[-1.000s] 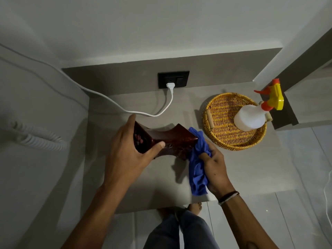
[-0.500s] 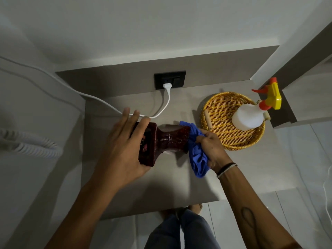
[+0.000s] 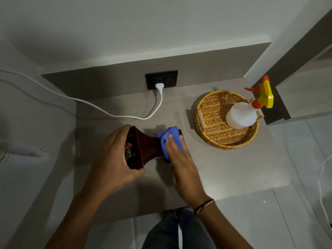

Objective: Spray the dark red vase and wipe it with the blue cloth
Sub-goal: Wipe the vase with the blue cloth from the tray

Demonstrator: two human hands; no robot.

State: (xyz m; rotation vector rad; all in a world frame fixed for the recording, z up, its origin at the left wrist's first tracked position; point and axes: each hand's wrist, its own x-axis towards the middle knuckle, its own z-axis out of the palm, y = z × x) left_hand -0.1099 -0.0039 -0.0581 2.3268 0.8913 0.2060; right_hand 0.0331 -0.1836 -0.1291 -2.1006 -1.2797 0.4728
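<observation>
The dark red vase point(image 3: 146, 147) lies tipped on its side over the grey shelf point(image 3: 224, 164), its wide end towards the left. My left hand point(image 3: 111, 157) grips that wide end. The blue cloth point(image 3: 169, 139) is bunched over the vase's narrow right part. My right hand point(image 3: 181, 159) presses flat on the cloth from above and hides much of it. The white spray bottle point(image 3: 240, 115) with a yellow and red trigger head stands in the wicker basket point(image 3: 212, 114) at the right, apart from both hands.
A white cable point(image 3: 100, 109) runs across the shelf's back to a plug in the black wall socket point(image 3: 161, 79). A coiled white cord point(image 3: 21, 153) lies at the far left. My legs and the tiled floor point(image 3: 269, 221) show below the shelf's front edge.
My right hand has moved the cloth from the vase's end up onto its top side and now lies flat over it. The vase has turned in my left hand.
</observation>
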